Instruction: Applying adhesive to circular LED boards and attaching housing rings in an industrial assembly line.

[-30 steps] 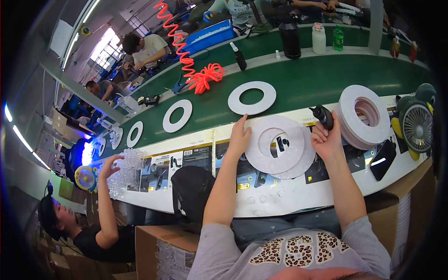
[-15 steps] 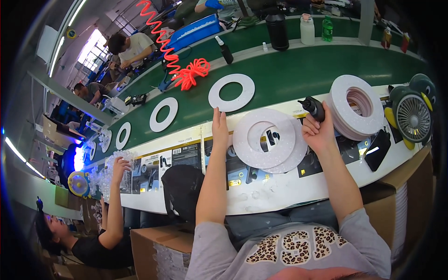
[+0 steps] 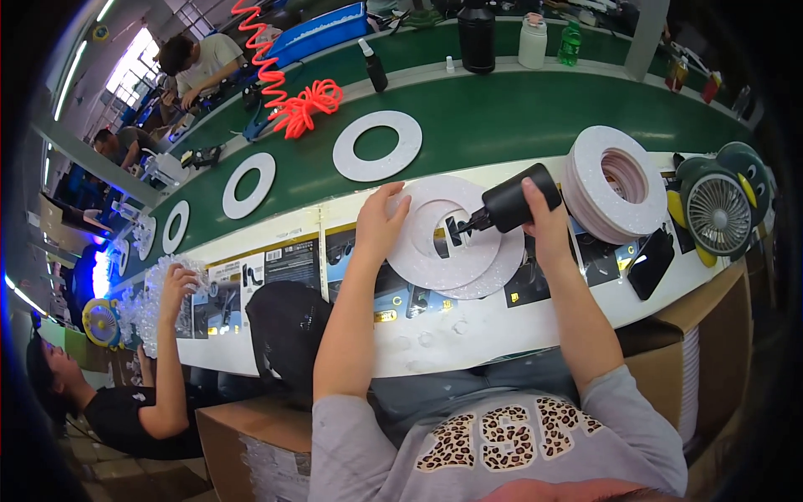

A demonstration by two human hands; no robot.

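My right hand [image 3: 544,219] is wrapped round a black squeeze bottle [image 3: 517,199]. The bottle tilts with its narrow nozzle pointing down and left, over the opening of a white speckled ring [image 3: 410,261]. Whether the nozzle touches the ring cannot be made out. That ring overlaps a second white ring [image 3: 507,266] beneath it on the table. At the upper left edge of the top ring is my left hand [image 3: 382,221], fingers stretched and thumb apart, touching the rim. Just right of the bottle stands a stack of white rings [image 3: 589,155].
Several rings lie spaced along the green belt [image 3: 468,125], including the nearest one [image 3: 345,152]. A black phone [image 3: 651,266] and a green fan [image 3: 721,209] are at right. At left, a black bag-like thing [image 3: 288,330] and another person's hand [image 3: 176,284] on clear plastic pieces.
The bottle has swung left and tipped nozzle-down over the rings, still in my right hand. My left hand has come back from near the belt ring to the top ring's edge. The view has shifted.
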